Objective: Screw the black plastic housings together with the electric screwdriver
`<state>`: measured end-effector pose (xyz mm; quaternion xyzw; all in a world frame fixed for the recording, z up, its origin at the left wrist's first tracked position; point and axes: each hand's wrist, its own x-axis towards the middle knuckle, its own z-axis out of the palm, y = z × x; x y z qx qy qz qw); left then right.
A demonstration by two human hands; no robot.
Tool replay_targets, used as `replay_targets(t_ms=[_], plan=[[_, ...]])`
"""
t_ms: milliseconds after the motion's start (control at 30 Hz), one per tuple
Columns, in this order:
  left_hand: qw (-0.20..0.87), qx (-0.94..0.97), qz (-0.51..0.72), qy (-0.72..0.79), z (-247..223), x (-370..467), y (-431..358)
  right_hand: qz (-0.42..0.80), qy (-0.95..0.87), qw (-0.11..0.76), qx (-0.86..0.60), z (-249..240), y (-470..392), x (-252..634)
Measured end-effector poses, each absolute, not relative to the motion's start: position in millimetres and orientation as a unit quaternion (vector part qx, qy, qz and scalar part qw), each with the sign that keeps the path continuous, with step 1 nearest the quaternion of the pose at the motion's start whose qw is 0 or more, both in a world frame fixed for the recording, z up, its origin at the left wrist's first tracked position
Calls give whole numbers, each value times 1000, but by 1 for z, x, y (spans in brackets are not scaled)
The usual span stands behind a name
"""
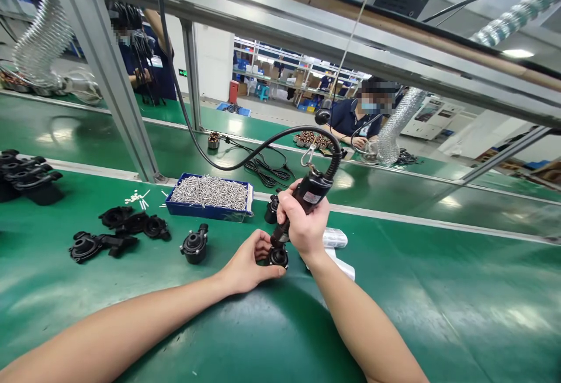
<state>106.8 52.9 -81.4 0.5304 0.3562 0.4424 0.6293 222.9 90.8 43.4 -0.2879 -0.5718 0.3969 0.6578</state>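
Note:
My right hand [303, 222] grips a black electric screwdriver [312, 189], which hangs by a cable and hook from above. Its tip points down onto a small black plastic pump housing [277, 255] on the green belt. My left hand [249, 265] cups that housing from the left and holds it steady. A blue tray of silver screws [211, 195] lies just behind the hands, to the left.
More black housings [195, 245], [131, 225], [90, 245] lie on the left of the green belt [438, 301], with a stack at the far left [26, 175]. Small clear bags [335, 237] sit behind my right wrist. Two people work across the line. An aluminium post [109, 73] rises at the left.

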Motion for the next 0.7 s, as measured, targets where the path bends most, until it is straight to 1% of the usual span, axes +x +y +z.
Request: replay_targets(t_ms=[167, 300, 433, 700], plan=[[621, 538, 446, 355, -85, 103, 54, 387, -568, 676, -266, 48, 92, 231], [560, 547, 493, 379, -88, 97, 60, 357, -554, 713, -240, 57, 93, 241], [537, 548, 519, 377, -92, 95, 65, 382, -553, 699, -245, 61, 91, 244], [530, 573, 498, 379, -92, 94, 65, 402, -560, 685, -236, 58, 88, 241]])
